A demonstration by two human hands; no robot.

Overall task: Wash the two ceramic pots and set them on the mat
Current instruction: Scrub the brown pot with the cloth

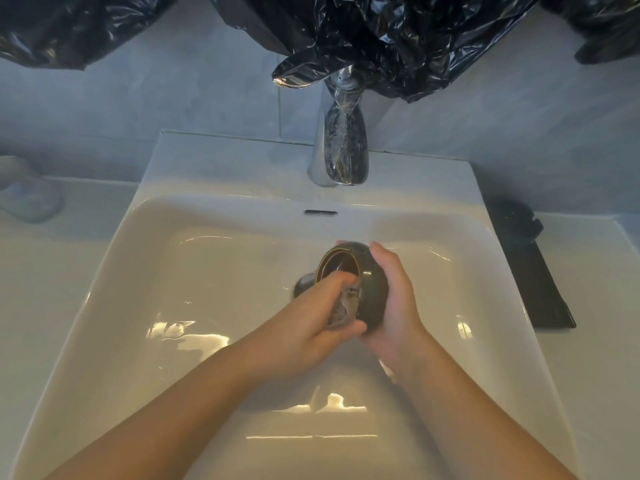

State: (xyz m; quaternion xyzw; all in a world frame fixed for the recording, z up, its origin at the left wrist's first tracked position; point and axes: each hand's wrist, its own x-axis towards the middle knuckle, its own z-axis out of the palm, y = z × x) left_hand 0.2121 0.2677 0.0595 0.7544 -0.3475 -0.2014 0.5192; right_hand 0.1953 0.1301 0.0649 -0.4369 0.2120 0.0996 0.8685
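Scrubbing: work grey cloth (346,306), gripped in left hand (308,320), round rim of dark green round ceramic pot (375,294), centre frame.
Steadying: right hand (398,306) curled round pot; grip firmly, low over white sink (207,271).

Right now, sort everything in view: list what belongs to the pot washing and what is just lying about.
Part of the job: ceramic pot, held by the right hand; grey cloth, gripped by the left hand at the pot's mouth; sink; tap; dark mat on the right counter.

Lying about: black plastic sheeting above the tap; blurred clear object on the left counter.
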